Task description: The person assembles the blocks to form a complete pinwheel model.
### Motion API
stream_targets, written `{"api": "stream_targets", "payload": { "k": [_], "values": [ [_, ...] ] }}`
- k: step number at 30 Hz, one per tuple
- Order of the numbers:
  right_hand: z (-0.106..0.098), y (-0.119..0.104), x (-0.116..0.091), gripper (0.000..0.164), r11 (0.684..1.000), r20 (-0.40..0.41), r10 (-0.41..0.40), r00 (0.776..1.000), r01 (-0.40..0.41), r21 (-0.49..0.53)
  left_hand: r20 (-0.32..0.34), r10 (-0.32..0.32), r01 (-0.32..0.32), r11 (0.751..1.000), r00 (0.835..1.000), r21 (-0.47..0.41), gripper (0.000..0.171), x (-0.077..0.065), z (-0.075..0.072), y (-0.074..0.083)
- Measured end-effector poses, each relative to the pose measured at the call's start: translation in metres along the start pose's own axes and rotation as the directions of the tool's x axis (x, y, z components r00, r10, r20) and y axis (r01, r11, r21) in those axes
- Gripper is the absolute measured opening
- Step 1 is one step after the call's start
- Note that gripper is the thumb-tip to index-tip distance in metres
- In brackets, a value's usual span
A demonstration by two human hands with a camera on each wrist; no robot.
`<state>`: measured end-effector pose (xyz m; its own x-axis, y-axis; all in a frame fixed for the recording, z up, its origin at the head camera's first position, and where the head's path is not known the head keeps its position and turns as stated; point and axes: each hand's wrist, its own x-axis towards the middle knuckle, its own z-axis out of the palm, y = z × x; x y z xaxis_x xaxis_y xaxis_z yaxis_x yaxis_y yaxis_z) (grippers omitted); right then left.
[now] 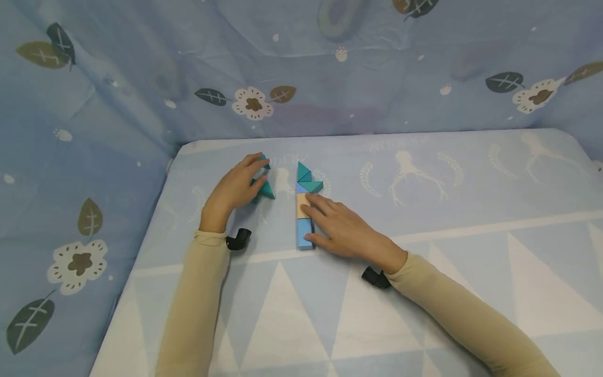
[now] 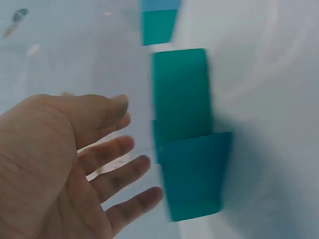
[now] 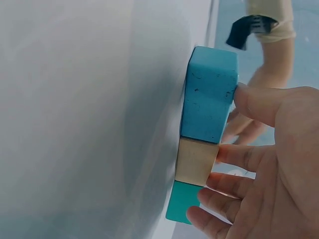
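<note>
In the head view, a row of toy blocks lies on the cloth: a long blue block (image 1: 304,234), a plain wood-coloured block (image 1: 301,210), a small blue-violet triangle (image 1: 300,188) and green triangular blocks (image 1: 304,173) at the far end. My right hand (image 1: 346,230) lies along the row's right side, fingertips touching the wood-coloured block (image 3: 196,162) and thumb against the blue block (image 3: 209,97). Left of the row, my left hand (image 1: 236,184) hovers over loose green triangular blocks (image 1: 267,190), partly hidden by its fingers. In the left wrist view, its loose fingers stand beside the green blocks (image 2: 182,94).
A printed cloth (image 1: 405,314) with triangles and antler shapes covers the table. Blue patterned fabric (image 1: 141,63) hangs behind and at the left. Black wrist cameras (image 1: 238,239) sit on both wrists.
</note>
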<state>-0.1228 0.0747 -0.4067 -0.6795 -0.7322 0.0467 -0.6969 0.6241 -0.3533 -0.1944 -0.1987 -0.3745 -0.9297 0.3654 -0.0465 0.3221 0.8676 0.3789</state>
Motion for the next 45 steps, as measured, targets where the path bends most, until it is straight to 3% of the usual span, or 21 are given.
{"api": "stream_targets", "payload": {
  "k": [6, 13, 20, 32, 45],
  "values": [
    [0.003, 0.001, 0.001, 0.068, 1.0, -0.001, -0.006, 1.0, 0.006, -0.013, 0.015, -0.057, 0.057, 0.998, 0.998, 0.023, 0.054, 0.007, 0.012, -0.012],
    [0.002, 0.002, 0.001, 0.069, 1.0, 0.003, -0.001, 1.0, 0.001, -0.011, -0.018, -0.021, 0.021, 1.0, 1.0, 0.009, 0.052, 0.01, 0.015, -0.012],
    [0.002, 0.002, 0.001, 0.069, 1.0, 0.01, -0.001, 1.0, 0.001, -0.012, -0.033, -0.038, 0.038, 0.999, 0.999, 0.017, 0.052, 0.01, 0.017, -0.015],
    [0.003, 0.002, 0.001, 0.069, 1.0, -0.004, -0.003, 1.0, 0.003, -0.023, 0.022, -0.005, 0.004, 0.999, 1.0, 0.055, 0.05, 0.013, 0.017, 0.007],
    [0.003, 0.003, 0.001, 0.068, 1.0, -0.009, -0.006, 1.0, 0.006, -0.01, 0.038, 0.029, -0.031, 0.997, 0.999, 0.069, 0.047, 0.011, 0.016, 0.011]
  ]
}}
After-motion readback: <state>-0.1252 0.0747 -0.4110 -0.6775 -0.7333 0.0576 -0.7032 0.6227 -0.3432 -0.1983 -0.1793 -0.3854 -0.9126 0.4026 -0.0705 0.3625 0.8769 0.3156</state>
